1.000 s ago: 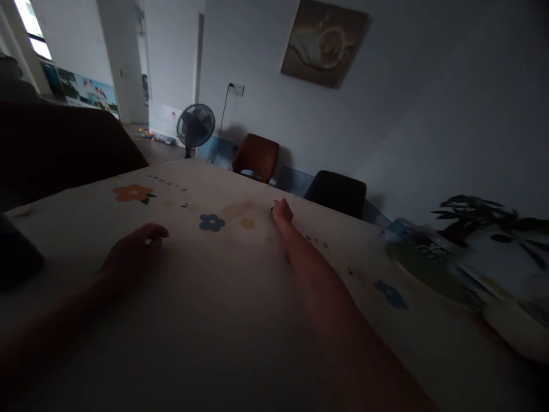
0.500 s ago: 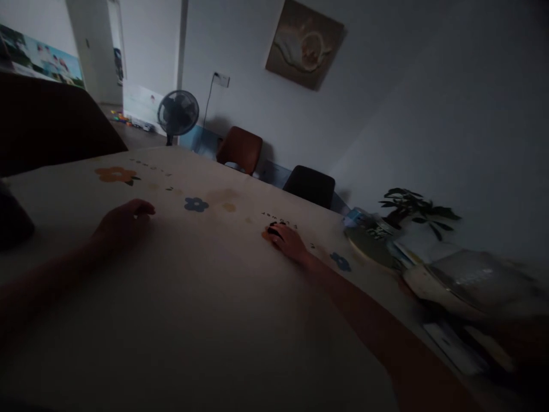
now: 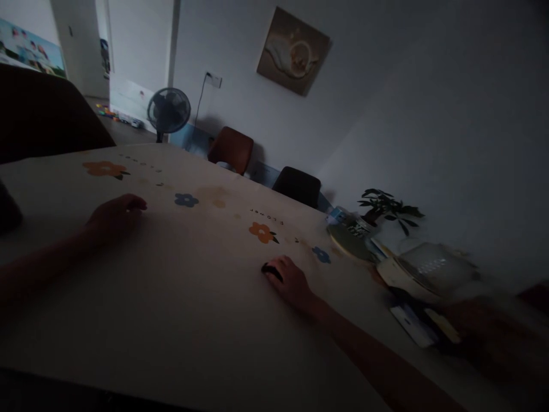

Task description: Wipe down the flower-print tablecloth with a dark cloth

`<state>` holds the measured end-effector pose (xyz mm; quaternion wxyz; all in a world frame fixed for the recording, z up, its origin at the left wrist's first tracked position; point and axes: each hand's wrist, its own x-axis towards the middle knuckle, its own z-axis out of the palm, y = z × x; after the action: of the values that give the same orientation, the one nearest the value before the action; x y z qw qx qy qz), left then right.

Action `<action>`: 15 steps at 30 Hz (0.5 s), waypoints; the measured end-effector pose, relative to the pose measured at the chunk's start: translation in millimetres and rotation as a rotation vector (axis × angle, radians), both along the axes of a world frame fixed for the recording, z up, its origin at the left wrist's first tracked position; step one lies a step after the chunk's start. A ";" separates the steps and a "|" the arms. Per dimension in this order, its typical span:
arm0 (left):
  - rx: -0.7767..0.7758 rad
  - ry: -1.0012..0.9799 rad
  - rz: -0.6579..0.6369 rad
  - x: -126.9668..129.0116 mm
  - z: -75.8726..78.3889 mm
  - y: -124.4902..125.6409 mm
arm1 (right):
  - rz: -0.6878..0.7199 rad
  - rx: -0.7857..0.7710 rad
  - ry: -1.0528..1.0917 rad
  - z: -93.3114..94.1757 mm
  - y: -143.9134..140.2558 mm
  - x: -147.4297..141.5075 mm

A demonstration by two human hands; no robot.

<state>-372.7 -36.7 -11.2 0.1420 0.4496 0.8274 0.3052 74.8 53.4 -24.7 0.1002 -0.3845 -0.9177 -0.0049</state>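
The room is dim. My right hand (image 3: 290, 280) lies on the cream tablecloth (image 3: 206, 297) with its fingers closed around a small dark object (image 3: 271, 270), just in front of an orange printed flower (image 3: 261, 232). What the dark object is cannot be made out. My left hand (image 3: 115, 214) rests on the cloth at the left with its fingers curled under; nothing shows in it. A blue printed flower (image 3: 186, 199) lies between the two hands, further back.
At the right edge stand a potted plant (image 3: 384, 206), a green plate-like thing (image 3: 349, 240), a pale lidded container (image 3: 422, 272) and flat cards (image 3: 418, 326). A dark chair back (image 3: 47, 117) rises at left. Beyond the table: a fan (image 3: 168, 111), two chairs (image 3: 231, 150).
My right hand has slid back towards me and to the right across the cloth with the dark object under its fingers. The view has swung right. My left hand stays put.
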 end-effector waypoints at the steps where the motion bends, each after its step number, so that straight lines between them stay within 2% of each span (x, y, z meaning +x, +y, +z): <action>1: 0.006 0.001 0.004 -0.4 -1.5 0.7 | -0.010 0.001 -0.048 2.8 0.8 -10.8; 5: 0.003 -0.012 0.020 1.9 -1.5 2.3 | -0.110 0.001 -0.222 12.2 32.1 -58.9; 9: -0.037 -0.043 0.030 9.8 6.2 2.4 | -0.145 -0.009 -0.235 12.6 90.2 -108.7; 15: -0.031 -0.074 0.061 13.5 7.8 3.1 | -0.302 -0.039 -0.192 8.7 173.1 -167.3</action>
<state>-359.2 -33.6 -3.4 0.1699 0.4102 0.8395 0.3132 -92.5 226.6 -15.9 0.0028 -0.5175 -0.8548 -0.0386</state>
